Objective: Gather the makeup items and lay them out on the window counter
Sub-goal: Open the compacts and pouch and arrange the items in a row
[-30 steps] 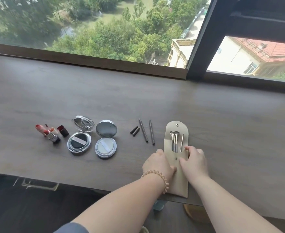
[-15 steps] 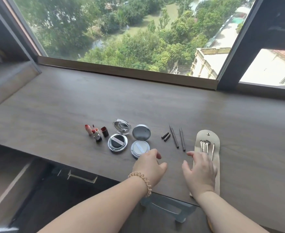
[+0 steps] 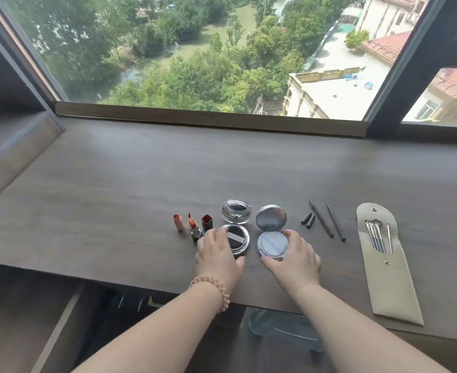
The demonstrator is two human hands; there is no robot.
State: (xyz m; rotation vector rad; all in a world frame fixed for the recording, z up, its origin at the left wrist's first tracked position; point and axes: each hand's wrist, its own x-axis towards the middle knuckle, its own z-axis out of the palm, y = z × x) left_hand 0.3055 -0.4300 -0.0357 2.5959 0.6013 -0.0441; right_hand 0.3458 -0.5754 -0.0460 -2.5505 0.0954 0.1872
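Observation:
On the dark wooden window counter lie two open round compacts. My left hand grips the base of the left compact, which has a clear lid and a black puff. My right hand holds the base of the right compact, silver with a pale puff. To the left stand or lie uncapped lipsticks with a dark red cap. Right of the compacts lie two thin dark pencils and their small caps. An open beige pouch with metal tools lies at the far right.
The counter's front edge runs just below my wrists, with a dark drawer front and floor beneath. A window sill and a dark frame post bound the back. A shelf side rises at the left.
Both hands have left the beige pouch and moved left to the two compacts, each now gripping one. The camera view has shifted left and up.

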